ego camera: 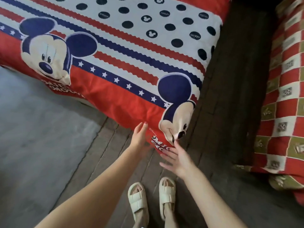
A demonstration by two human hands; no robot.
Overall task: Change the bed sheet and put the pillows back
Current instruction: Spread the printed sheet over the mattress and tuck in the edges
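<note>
— Where is the cartoon-mouse bed sheet (125, 66) sitting?

— It is lying spread over the bed, with its red corner hanging down by the wooden floor (102, 145).

— What are the hands doing?

— The left hand (139, 134) and right hand (176, 157) are both reaching open at that corner, fingers spread, gripping nothing.

— How will it handle?

— Probably soft, light and floppy. Pinching the corner edge looks best.
</note>
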